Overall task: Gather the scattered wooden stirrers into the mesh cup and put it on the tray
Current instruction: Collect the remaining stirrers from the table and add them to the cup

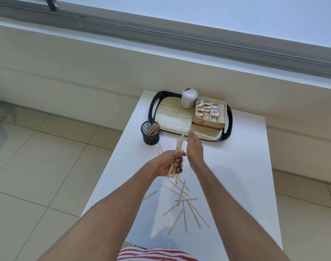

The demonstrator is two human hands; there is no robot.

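My left hand (171,162) grips a bunch of wooden stirrers (179,145) that stick up past the fist toward the tray. Just to its right, my right hand (194,147) is held flat, fingers straight, its palm facing the bunch. Several loose stirrers (183,202) lie scattered on the white table (236,166) below both hands. The black mesh cup (150,133) stands on the table left of the tray with several stirrers in it. The black-rimmed tray (170,117) with a wood-look base sits at the table's far end.
On the tray stand a white lidded jar (189,98) and a cardboard box of sachets (209,114). The tray's left half is bare. A beige wall runs behind the table, and tiled floor lies to the left and right.
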